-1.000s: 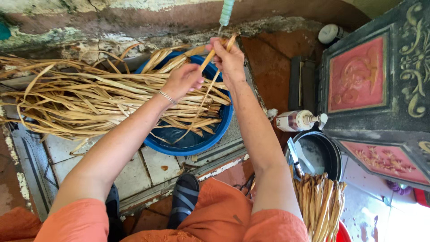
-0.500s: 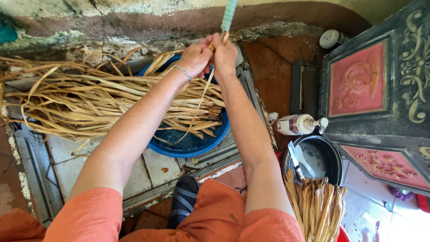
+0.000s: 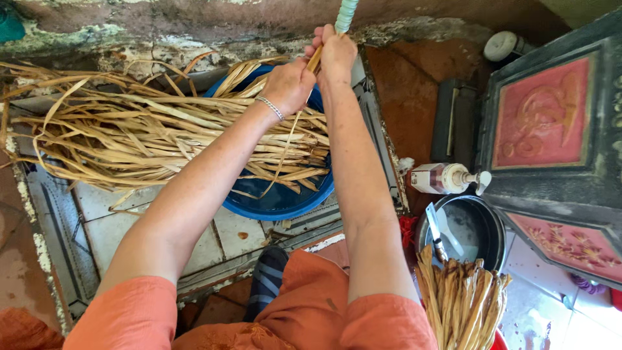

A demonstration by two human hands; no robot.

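Both hands are raised side by side at the top of the view. The right hand (image 3: 337, 55) has its fingers curled shut around a thin, flat strip of dried leaf (image 3: 313, 61), tan and papery, just under a pale green ribbed rod (image 3: 346, 13) that hangs down from above. The left hand (image 3: 289, 84) sits just beside it, touching it, fingers pinched on the same strip; one long thin strand trails down from the hands over the basin. A single beaded silver bracelet (image 3: 271, 107) circles the left wrist.

Below the arms lies one large heap of dried leaves (image 3: 142, 136), long, flat, straw-coloured and curling at the ends, spread across one round blue plastic basin (image 3: 285, 201) with a smooth rim. The basin rests on a floor of worn pale tiles (image 3: 97, 220) edged by a cracked, peeling wall.

To the right stands one black round pot (image 3: 486, 227), glossy inside, with a knife (image 3: 435, 233) leaning in it. Beside it lies one plastic bottle (image 3: 440, 178) with a white pump top. One tight bundle of cut leaf strips (image 3: 463, 301), stiff and even, stands upright near the person's right knee. A dark carved cabinet (image 3: 551, 129) bears two reddish relief panels.
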